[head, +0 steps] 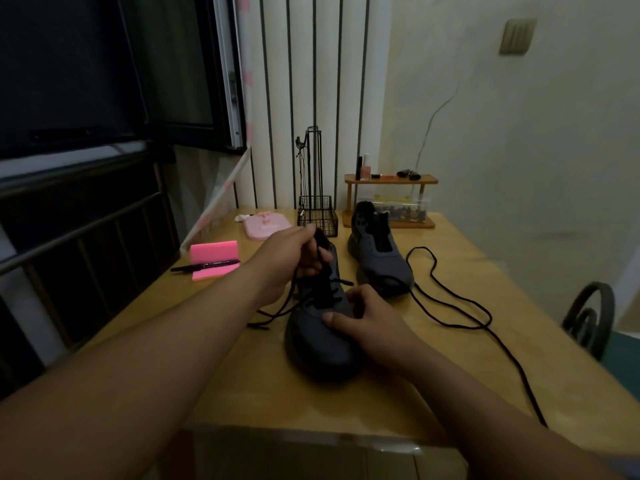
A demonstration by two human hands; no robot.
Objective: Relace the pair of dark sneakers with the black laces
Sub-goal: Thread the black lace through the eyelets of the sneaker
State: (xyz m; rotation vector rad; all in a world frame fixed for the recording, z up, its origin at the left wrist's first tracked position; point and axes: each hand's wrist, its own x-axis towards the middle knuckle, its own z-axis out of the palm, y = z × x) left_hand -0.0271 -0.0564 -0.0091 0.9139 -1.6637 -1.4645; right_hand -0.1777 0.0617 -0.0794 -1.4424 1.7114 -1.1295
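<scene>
Left hand (294,252) pinched shut on the threaded lace (277,306) above the near sneaker (318,341), right hand (363,320) clasping its toe side, two sneakers, two laces on the table (450,375), second sneaker (379,254) toward the far edge, loose lace (450,306) beside it

On the table (450,341), the near sneaker (318,337) lies in front of the far sneaker (379,258); a loose lace (460,306) trails to their right; a marker (204,266) rests on sticky notes (214,259) at left; a wire basket (317,216) and small shelf (389,199) stand behind.
</scene>
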